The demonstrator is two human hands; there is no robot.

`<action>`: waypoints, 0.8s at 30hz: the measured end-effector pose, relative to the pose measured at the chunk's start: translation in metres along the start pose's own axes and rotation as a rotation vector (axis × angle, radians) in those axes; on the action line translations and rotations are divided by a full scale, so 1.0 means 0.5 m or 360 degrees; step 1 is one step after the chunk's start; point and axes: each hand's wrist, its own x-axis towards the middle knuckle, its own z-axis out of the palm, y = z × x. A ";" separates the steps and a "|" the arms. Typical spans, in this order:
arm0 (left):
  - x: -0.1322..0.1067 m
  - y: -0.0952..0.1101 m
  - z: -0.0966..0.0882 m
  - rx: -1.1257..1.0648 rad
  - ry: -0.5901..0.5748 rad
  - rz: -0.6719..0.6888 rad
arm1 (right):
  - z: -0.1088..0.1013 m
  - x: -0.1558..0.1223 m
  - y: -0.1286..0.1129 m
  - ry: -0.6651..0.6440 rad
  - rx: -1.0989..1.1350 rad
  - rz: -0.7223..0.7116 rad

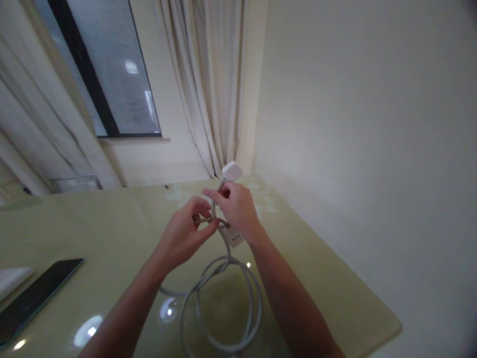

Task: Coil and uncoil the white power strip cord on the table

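A grey power cord point(260, 298) lies in loose loops on the table and rises between my hands to a white plug point(232, 170). My right hand point(238, 206) is closed round the cord just below the plug, with its thumb pointing left. Lower and to the left, my left hand point(186, 231) pinches a thin brownish tie point(203, 220) where it crosses the cord. One darker end of the tie sticks out to the right. Partly behind my right wrist is the white socket end of a power strip point(236, 238); the rest of it is hidden.
The glossy greenish table point(305, 268) meets a plain wall point(365, 149) on the right. At the left lie a dark phone-like slab point(37, 298) and a white object point(13, 279). A small black piece point(166, 187) rests near the back edge, before curtains point(212, 84).
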 end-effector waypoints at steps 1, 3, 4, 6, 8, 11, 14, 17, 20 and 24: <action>-0.001 -0.003 0.004 -0.0051 0.0053 -0.0042 | 0.002 -0.001 -0.001 0.0043 -0.0092 0.0018; -0.003 -0.003 0.010 -0.0077 0.0085 -0.0047 | 0.008 -0.003 -0.004 0.0101 -0.0248 0.0060; -0.003 0.000 0.011 -0.0046 0.0070 -0.0015 | 0.011 -0.004 -0.005 0.0116 -0.0310 0.0068; -0.002 0.006 0.010 0.0064 0.0030 0.0085 | 0.019 -0.005 -0.005 0.0134 -0.0329 0.0036; -0.001 0.011 0.007 0.0167 0.0020 0.0163 | 0.026 -0.005 -0.002 0.0120 -0.0148 -0.0027; 0.001 0.014 -0.009 0.0230 -0.0013 0.0217 | 0.035 -0.004 0.006 0.0021 0.0235 -0.0102; 0.004 0.010 -0.035 0.0255 -0.0150 0.0352 | 0.039 -0.006 0.012 -0.0168 0.0445 -0.0122; 0.006 0.004 -0.058 0.0373 -0.0203 0.0574 | 0.040 -0.011 0.014 -0.0386 0.0579 -0.0074; 0.005 0.004 -0.072 0.0650 -0.0082 0.0783 | 0.037 -0.016 0.012 -0.0585 0.0566 -0.0021; 0.002 0.007 -0.084 0.1158 0.0231 0.0944 | 0.027 -0.013 0.006 -0.0696 0.0255 -0.0117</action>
